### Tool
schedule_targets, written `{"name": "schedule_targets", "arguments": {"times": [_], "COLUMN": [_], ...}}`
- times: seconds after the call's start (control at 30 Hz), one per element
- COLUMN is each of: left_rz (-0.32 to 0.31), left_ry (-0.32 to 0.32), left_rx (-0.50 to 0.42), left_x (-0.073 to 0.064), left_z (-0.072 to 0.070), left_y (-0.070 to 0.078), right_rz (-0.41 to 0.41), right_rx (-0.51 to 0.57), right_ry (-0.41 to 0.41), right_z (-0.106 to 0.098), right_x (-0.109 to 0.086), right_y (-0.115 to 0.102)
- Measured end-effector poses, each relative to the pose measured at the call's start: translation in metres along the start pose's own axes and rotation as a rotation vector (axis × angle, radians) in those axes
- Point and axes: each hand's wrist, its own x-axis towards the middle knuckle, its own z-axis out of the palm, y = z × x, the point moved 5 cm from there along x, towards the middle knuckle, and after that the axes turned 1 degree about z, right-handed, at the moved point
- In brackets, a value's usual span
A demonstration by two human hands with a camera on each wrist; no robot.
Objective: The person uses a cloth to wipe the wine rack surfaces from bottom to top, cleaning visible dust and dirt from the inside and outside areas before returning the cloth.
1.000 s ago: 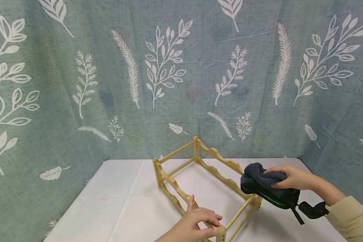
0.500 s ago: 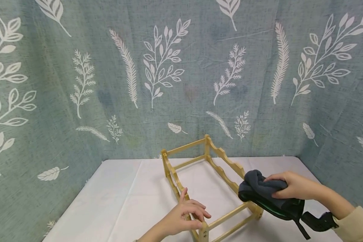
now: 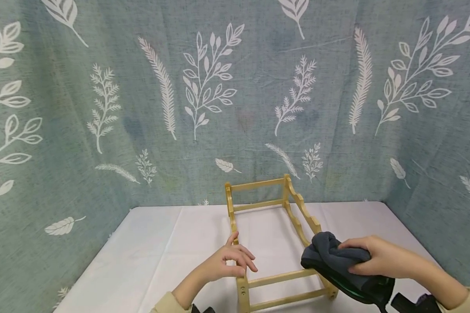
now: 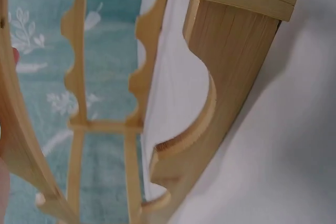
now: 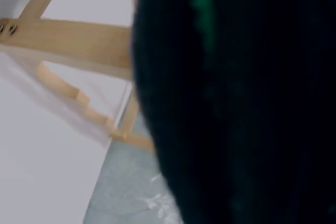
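My right hand (image 3: 370, 256) holds a dark blue-grey padded fabric bundle (image 3: 333, 254), its thumb and fingers sunk into the soft top. A green strip (image 5: 205, 14) shows along its dark underside, which fills much of the right wrist view. The bundle overlaps the near right corner of a light wooden rack (image 3: 282, 277) with scalloped rails. At the rack's near left end, my left hand (image 3: 225, 261) lies against the upper side rail, fingers spread and loosely bent. From the left wrist, the scalloped rail (image 4: 220, 77) appears close up, with a fingertip (image 4: 15, 55) showing past another rail.
A white-covered table (image 3: 141, 261) bears the rack, which stands lengthwise toward the back. Behind and at both sides hangs a blue-green curtain (image 3: 250, 130) with white leaf prints.
The rack has turned so its long sides run more straight away from me, its near left corner shifting left with my left hand. The fabric bundle has come nearer and lower.
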Motion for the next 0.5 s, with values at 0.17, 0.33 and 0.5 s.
{"name": "schedule_targets", "arguments": {"times": [0.17, 0.33, 0.5], "left_rz": [0.026, 0.014, 0.006], "left_ry": [0.028, 0.055, 0.069], "left_rx": [0.009, 0.001, -0.001], "left_x": [0.005, 0.006, 0.007], "left_z": [-0.012, -0.020, -0.027], "left_y": [-0.013, -0.024, -0.030], "right_rz": [0.075, 0.066, 0.034], "right_rx": [0.008, -0.004, -0.004], "right_ry": [0.035, 0.089, 0.122], "right_z": [0.007, 0.012, 0.017], "right_x": [0.001, 0.002, 0.005], "right_y": [0.000, 0.000, -0.002]}}
